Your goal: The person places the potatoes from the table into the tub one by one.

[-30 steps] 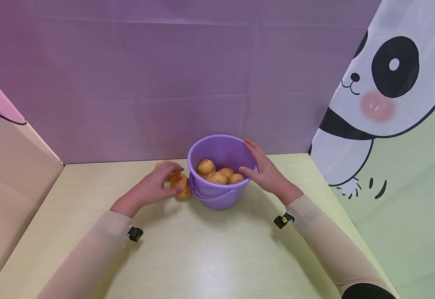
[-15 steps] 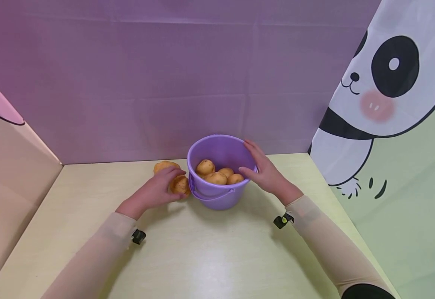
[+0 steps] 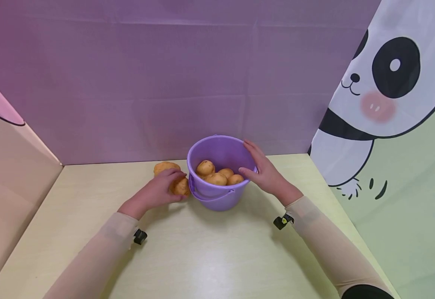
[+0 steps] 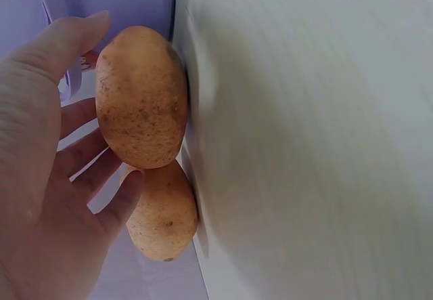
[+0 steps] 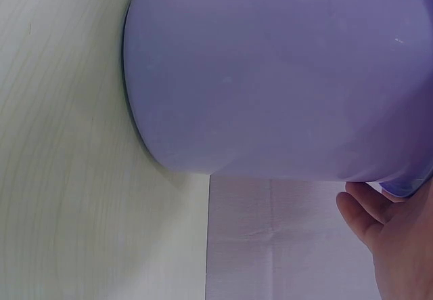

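A purple bucket [image 3: 220,202] stands upright at the back middle, with several potatoes [image 3: 216,179] visible inside. My right hand [image 3: 265,173] holds its rim at the right side; in the right wrist view the bucket's wall [image 5: 270,76] covers part of the fingers. Left of the bucket, my left hand [image 3: 157,192] curls round a brown-speckled potato [image 3: 180,186] on the table, right beside the bucket wall. The left wrist view has this potato [image 4: 142,97] between thumb and fingers. Another potato [image 3: 166,166] lies just behind it, close to the left fingertips.
A pale wooden table [image 3: 210,253] carries everything. Behind it rises a purple cloth wall [image 3: 146,83], close to the bucket. A panda-printed panel [image 3: 389,104] borders the right side and a pale panel [image 3: 8,187] the left. The bucket's handle [image 3: 211,198] hangs down in front.
My left hand has shifted slightly right and closed further round the near potato, leaving more of the rear potato in sight. My right hand and the bucket have stayed in place.
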